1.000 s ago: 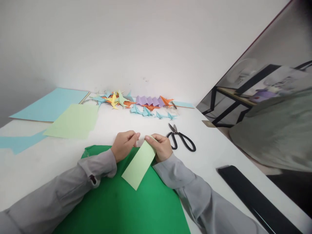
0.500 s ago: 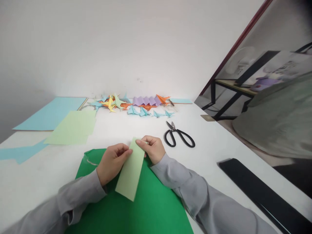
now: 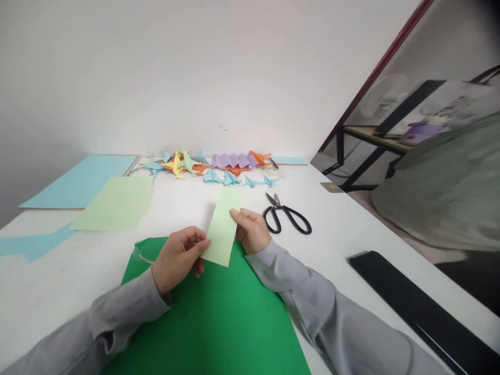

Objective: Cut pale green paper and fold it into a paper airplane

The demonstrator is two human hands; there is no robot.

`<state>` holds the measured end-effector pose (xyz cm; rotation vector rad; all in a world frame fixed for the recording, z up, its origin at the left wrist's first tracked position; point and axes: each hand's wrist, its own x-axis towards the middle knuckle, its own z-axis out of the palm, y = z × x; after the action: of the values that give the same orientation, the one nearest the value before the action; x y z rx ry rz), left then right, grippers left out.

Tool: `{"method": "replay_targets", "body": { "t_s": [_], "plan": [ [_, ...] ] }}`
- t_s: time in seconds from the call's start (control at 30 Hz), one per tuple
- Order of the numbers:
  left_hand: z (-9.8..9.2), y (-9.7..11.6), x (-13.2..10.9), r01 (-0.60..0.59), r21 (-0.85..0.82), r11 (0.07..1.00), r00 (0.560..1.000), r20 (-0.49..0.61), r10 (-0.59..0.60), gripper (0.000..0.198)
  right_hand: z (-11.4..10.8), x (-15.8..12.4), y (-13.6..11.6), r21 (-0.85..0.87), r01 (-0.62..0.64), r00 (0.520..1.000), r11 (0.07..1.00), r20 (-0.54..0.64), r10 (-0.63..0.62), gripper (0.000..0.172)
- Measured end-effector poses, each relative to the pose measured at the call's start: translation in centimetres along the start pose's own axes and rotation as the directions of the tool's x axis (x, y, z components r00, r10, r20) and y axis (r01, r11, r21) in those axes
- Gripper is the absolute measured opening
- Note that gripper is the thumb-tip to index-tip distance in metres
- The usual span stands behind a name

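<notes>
A pale green strip of paper (image 3: pixel 223 226) is held up between my two hands, its long side slanting away from me. My left hand (image 3: pixel 180 258) pinches its lower left edge between thumb and fingers. On the right edge, higher up, my right hand (image 3: pixel 252 229) grips it with the thumb on top and the fingers mostly hidden behind. Beneath both hands lies a green sheet (image 3: pixel 211 323) on the white table. Black-handled scissors (image 3: pixel 287 212) rest just beyond my right hand, blades slightly apart.
Folded paper figures (image 3: pixel 183 164) and a purple pleated paper (image 3: pixel 234 161) line the wall. Light green sheets (image 3: pixel 117 203), a blue sheet (image 3: pixel 78 182) and a blue offcut (image 3: pixel 35 244) lie at left. A long black object (image 3: pixel 417 307) lies at right, with a shelf (image 3: pixel 375 138) beyond.
The pale green strip has shifted away from me, so its near end now sits by my left fingers. My left hand grips closer to that end; my right hand moved slightly right.
</notes>
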<state>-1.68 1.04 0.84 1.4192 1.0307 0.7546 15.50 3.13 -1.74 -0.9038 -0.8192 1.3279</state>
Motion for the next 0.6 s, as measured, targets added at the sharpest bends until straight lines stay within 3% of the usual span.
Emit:
{"method": "replay_targets", "body": {
  "t_s": [0.1, 0.23, 0.4, 0.47, 0.53, 0.6],
  "plan": [
    [-0.2, 0.4, 0.1, -0.054, 0.033, 0.998, 0.998, -0.017, 0.054, 0.023, 1.0, -1.3, -0.3, -0.085, 0.044, 0.997, 0.995, 0.071, -0.038, 0.034],
    [-0.5, 2.3, -0.2, -0.154, 0.041, 0.987, 0.987, -0.032, 0.155, 0.021, 2.8, -2.4, -1.8, -0.129, 0.162, 0.986, 0.978, 0.068, -0.155, 0.036],
    [-1.0, 7.2, -2.6, -0.398, -0.023, 0.917, 0.903, -0.187, 0.388, 0.016, 6.8, -4.9, -5.8, -0.170, 0.396, 0.914, 0.902, 0.164, -0.370, 0.027],
    [-1.2, 9.0, -4.6, -0.425, -0.140, 0.894, 0.898, -0.189, 0.397, 0.019, 8.5, -6.8, -7.4, -0.187, 0.487, 0.866, 0.853, 0.228, -0.444, 0.021],
    [-1.4, 9.9, -6.5, -0.373, -0.242, 0.896, 0.927, -0.144, 0.347, 0.022, 9.9, -8.8, -8.9, -0.169, 0.541, 0.829, 0.824, 0.276, -0.487, 0.016],
    [-1.6, 9.8, -7.6, -0.343, -0.186, 0.921, 0.938, -0.121, 0.325, 0.035, 10.8, -10.8, -9.8, -0.129, 0.529, 0.826, 0.839, 0.304, -0.475, 0.012]
  ]
}}
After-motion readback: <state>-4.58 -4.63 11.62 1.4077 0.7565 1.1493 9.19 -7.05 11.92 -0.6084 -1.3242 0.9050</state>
